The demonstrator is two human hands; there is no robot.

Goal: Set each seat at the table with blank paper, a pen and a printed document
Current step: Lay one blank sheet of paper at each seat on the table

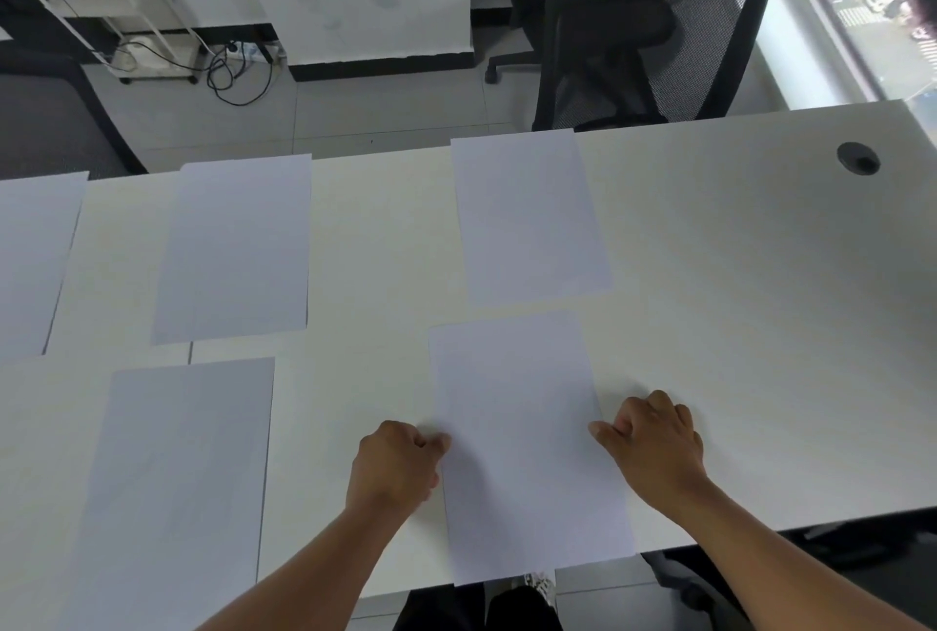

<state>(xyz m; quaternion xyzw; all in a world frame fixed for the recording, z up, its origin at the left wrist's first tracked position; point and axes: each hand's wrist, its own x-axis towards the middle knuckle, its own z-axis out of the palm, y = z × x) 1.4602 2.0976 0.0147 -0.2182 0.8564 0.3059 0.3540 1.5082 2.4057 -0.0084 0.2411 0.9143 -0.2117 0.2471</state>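
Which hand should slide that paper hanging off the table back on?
Probably the right hand. Its thumb tip already lies on the overhanging sheet, while the left hand only touches the left edge with curled fingers. Either could, since both flank it; pushing away from the near table edge would fix it.

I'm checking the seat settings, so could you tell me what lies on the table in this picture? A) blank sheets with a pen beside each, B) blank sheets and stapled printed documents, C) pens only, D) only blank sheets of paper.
D: the table bears five blank sheets, among them the near sheet between the left hand and right hand; no pen or printed page shows.
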